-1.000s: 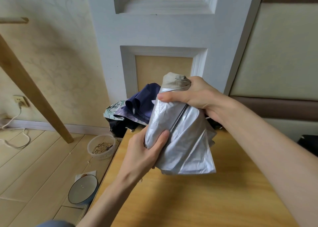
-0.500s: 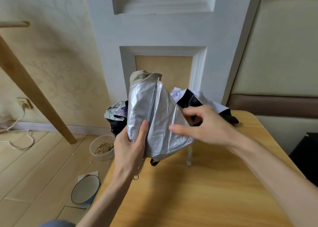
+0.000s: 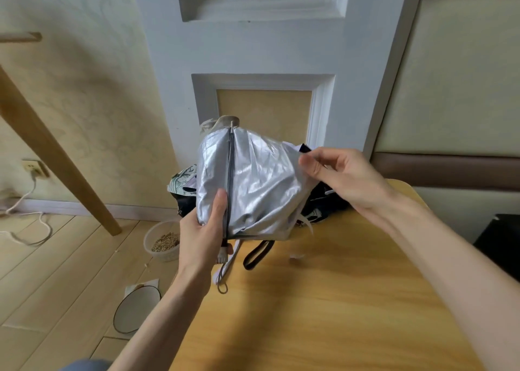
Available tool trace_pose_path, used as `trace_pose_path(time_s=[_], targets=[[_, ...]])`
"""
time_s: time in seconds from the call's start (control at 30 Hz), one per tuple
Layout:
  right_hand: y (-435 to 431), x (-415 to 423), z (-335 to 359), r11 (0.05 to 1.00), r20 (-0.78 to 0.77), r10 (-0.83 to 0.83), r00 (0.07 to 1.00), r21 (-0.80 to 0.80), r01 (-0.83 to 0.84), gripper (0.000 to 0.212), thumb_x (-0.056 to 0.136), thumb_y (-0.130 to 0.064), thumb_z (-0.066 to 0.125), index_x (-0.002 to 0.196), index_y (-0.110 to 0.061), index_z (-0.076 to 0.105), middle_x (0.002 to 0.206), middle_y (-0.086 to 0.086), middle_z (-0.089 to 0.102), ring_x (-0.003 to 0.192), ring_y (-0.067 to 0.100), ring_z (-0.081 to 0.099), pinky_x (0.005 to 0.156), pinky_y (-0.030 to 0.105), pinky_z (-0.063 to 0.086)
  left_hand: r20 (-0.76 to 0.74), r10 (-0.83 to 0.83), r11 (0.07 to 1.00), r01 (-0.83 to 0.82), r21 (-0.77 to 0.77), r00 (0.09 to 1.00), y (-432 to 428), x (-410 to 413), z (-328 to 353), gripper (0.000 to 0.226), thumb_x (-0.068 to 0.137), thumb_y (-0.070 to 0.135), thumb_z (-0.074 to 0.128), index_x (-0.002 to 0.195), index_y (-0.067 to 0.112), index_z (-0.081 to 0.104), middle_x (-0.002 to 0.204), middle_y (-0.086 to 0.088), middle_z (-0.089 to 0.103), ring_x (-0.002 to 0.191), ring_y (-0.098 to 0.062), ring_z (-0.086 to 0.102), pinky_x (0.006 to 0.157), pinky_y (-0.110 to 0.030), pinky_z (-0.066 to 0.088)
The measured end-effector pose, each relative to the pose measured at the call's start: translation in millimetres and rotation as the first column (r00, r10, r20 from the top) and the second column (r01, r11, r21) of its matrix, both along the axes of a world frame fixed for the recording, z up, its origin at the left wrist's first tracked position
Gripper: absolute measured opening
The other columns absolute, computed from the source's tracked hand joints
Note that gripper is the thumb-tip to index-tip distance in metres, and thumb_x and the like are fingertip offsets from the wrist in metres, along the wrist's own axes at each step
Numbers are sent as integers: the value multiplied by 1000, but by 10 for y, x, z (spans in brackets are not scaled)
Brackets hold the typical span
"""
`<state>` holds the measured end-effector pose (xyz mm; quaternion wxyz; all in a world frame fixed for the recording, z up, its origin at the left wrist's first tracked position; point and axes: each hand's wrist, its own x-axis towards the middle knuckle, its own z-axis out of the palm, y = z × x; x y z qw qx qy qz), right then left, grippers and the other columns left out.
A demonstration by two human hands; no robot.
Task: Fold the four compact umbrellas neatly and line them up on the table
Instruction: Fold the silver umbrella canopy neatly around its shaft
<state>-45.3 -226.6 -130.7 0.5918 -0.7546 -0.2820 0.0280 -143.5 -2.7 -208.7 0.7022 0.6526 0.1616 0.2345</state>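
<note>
The left hand (image 3: pixel 202 230) is gripping the lower left side of the silver umbrella (image 3: pixel 253 185), with its thumb lying along the dark rib. The right hand (image 3: pixel 346 176) is pinching the canopy's right edge between thumb and curled fingers. The umbrella is standing upright in the air over the far left part of the table (image 3: pixel 337 300), beige tip up. Its handle is hiding behind the left hand; only a black strap (image 3: pixel 257 254) and a thin cord (image 3: pixel 223 275) are hanging out below. Behind it, the other umbrellas are lying largely covered: a patterned one (image 3: pixel 180 179) is peeking out left and a dark one (image 3: pixel 323 204) right. On the floor at the left, a grain bowl (image 3: pixel 163 241) and a round dish (image 3: pixel 135 308) are sitting.
</note>
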Motion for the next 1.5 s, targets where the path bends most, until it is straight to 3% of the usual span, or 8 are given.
trace_pose_path(time_s=[0.13, 0.47, 0.77, 0.83, 0.9, 1.07, 1.33, 1.5], targets=[[-143, 80, -139, 923, -9, 74, 997, -379, -72, 39, 73, -60, 85, 104, -37, 80, 129, -20, 66, 130, 6, 56, 117, 43, 40, -25, 21, 999, -22, -41, 999, 93, 11, 16, 49, 98, 54, 65, 87, 7, 67, 67, -8, 61, 51, -20, 53, 41, -28, 45], [-292, 278, 224, 979, 176, -70, 982, -178, 102, 10, 101, -25, 64, 98, -19, 71, 91, 0, 75, 89, 17, 75, 86, 32, 54, -45, -53, 998, 54, 13, 998, 169, 30, 38, 44, 98, 49, 67, 86, 7, 69, 63, -4, 56, 48, -20, 51, 39, -29, 45], [-270, 58, 101, 941, -175, 266, 948, -167, -295, 78, 68, -74, 81, 128, -25, 72, 105, 8, 67, 94, 20, 64, 92, 33, 53, -36, 26, 999, -26, 19, 999, 127, -7, 35, 42, 100, 50, 65, 91, 10, 71, 62, -4, 61, 46, -18, 52, 38, -27, 43], [-271, 21, 142, 902, -186, 320, 929, -239, -359, 52, 78, -55, 83, 123, -28, 77, 111, 9, 74, 100, 23, 71, 94, 26, 56, -49, 44, 999, -43, 12, 998, 137, 0, 40, 44, 99, 52, 66, 91, 9, 72, 65, -7, 61, 47, -20, 52, 38, -28, 43], [-244, -8, 222, 920, -119, 290, 950, -239, -311, 14, 84, -33, 77, 97, -31, 83, 87, -5, 76, 82, 10, 70, 81, 20, 55, -56, 37, 999, -36, 16, 998, 161, 15, 44, 44, 99, 51, 66, 92, 8, 71, 68, -9, 60, 47, -19, 52, 39, -29, 45], [-346, 88, 297, 994, -109, 107, 988, -4, -108, 21, 89, -28, 69, 105, -18, 78, 98, 7, 74, 92, 25, 68, 92, 42, 53, -32, -15, 1000, 14, -19, 999, 166, 25, 65, 43, 99, 48, 66, 90, 6, 68, 70, -9, 57, 46, -16, 52, 39, -28, 46], [1, -326, -207, 996, 16, -4, 1000, -92, 6, 136, 62, -29, 99, 155, -60, 5, 145, -8, 41, 111, 12, 72, 95, 36, 61, -76, 152, 972, -163, -170, 985, 115, 31, 1, 43, 100, 54, 63, 97, 12, 70, 65, -3, 70, 43, -14, 59, 40, -26, 48], [434, -517, -584, 971, 349, -215, 912, -24, 238, 93, 72, -30, 97, 142, -37, 36, 134, -11, 47, 103, 6, 65, 77, 17, 51, -38, 224, 960, -227, -161, 974, 72, 45, -48, 40, 100, 56, 62, 99, 18, 70, 78, -4, 74, 61, -19, 67, 49, -28, 54]])
